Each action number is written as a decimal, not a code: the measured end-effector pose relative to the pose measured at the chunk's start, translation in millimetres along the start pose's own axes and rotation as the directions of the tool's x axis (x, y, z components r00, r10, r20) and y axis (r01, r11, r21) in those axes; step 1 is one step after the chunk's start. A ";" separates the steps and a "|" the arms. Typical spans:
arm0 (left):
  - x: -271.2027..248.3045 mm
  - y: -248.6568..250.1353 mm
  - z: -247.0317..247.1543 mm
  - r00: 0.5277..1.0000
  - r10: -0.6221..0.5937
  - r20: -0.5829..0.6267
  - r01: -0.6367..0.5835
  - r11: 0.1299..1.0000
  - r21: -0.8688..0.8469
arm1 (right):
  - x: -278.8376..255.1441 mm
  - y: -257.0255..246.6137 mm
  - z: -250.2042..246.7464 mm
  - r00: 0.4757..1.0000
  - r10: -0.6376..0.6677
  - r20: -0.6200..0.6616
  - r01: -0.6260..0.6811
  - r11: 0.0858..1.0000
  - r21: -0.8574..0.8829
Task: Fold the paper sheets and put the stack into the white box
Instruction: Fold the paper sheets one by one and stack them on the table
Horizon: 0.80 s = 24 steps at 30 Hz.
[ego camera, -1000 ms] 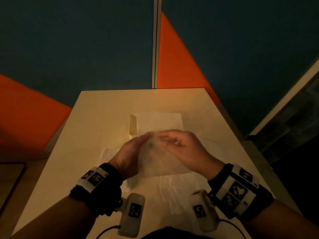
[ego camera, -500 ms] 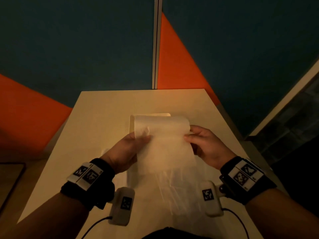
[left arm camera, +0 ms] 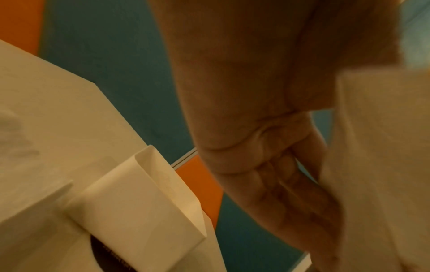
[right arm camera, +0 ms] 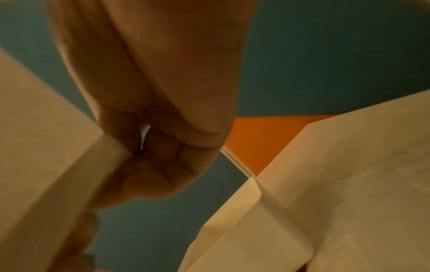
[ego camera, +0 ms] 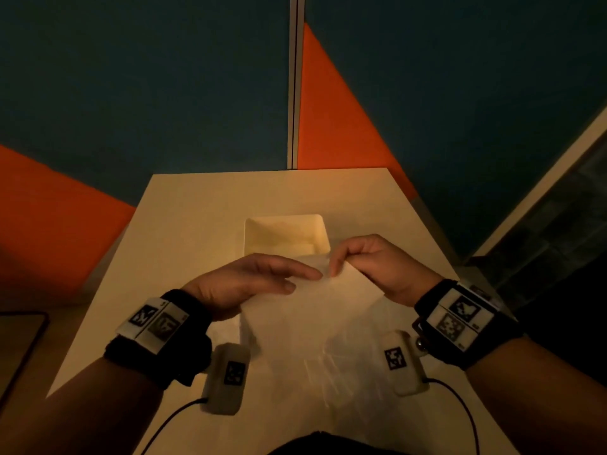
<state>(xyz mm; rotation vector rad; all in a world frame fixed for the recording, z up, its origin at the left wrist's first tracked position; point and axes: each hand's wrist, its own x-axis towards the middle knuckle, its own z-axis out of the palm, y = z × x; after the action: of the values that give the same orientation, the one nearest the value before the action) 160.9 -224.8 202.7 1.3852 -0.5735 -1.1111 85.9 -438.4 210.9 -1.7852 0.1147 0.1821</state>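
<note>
The white box (ego camera: 285, 238) stands open on the middle of the table; it also shows in the left wrist view (left arm camera: 144, 202) and the right wrist view (right arm camera: 242, 211). Just in front of it I hold a thin paper sheet (ego camera: 312, 310) off the table. My left hand (ego camera: 262, 280) lies along its upper left edge, long fingers behind and thumb in front. My right hand (ego camera: 368, 264) pinches the upper right corner with curled fingers (right arm camera: 130, 147). The two hands nearly meet at the sheet's top. More sheets (ego camera: 328, 372) lie flat underneath.
The pale table (ego camera: 197, 224) ends at a teal and orange partition wall (ego camera: 295, 93). Its right edge drops toward a dark floor (ego camera: 542, 257). Wrist bands, camera units and their cables sit near the table's front edge.
The sheet, held up with its top curled over the box, has come down and toward me. The hands have closed in at its top edge, and the box opening now shows.
</note>
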 end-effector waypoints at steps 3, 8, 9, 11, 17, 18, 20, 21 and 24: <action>5.3 -3.4 6.5 0.989 0.028 -0.143 -0.018 0.997 0.070 | 1.8 -0.6 5.9 0.999 -0.022 0.036 0.020 0.999 0.042; -7.9 -20.9 -7.6 0.862 0.045 -0.504 -0.044 0.999 0.015 | 9.0 40.2 -14.2 0.956 0.089 -0.280 -0.126 0.985 -0.118; -13.0 -26.1 -12.4 0.828 0.045 -0.559 -0.053 0.999 0.002 | 9.0 55.1 -20.6 0.933 0.101 -0.346 -0.200 0.943 -0.266; -23.1 -38.4 -21.7 0.760 0.032 -0.649 -0.046 0.999 -0.005 | 3.9 83.2 -31.2 0.915 0.152 -0.373 -0.350 0.759 -0.549; -51.7 -88.3 -45.2 0.624 -0.045 -0.780 0.066 0.998 -0.005 | -24.1 127.2 -33.5 0.911 0.352 -0.214 -0.339 0.344 -0.876; -54.5 -96.7 -47.8 0.612 -0.050 -0.790 0.081 0.997 0.000 | -26.8 131.2 -31.9 0.909 0.368 -0.194 -0.320 0.323 -0.891; -57.8 -111.9 -52.8 0.590 -0.056 -0.805 0.119 0.993 0.019 | -30.8 138.0 -29.0 0.904 0.395 -0.162 -0.294 0.302 -0.907; -58.7 -118.1 -54.5 0.578 -0.055 -0.814 0.136 0.990 0.029 | -31.6 141.4 -27.4 0.902 0.402 -0.156 -0.290 0.299 -0.909; -57.0 -131.7 -58.2 0.530 -0.018 -0.848 0.227 0.966 0.122 | -32.4 150.3 -23.7 0.907 0.390 -0.158 -0.285 0.293 -0.913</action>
<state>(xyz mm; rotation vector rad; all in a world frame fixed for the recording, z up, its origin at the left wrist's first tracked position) 151.0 -125.6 84.1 1.9750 0.1461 -0.3428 29.0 -495.3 77.7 -2.9044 0.3949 0.7871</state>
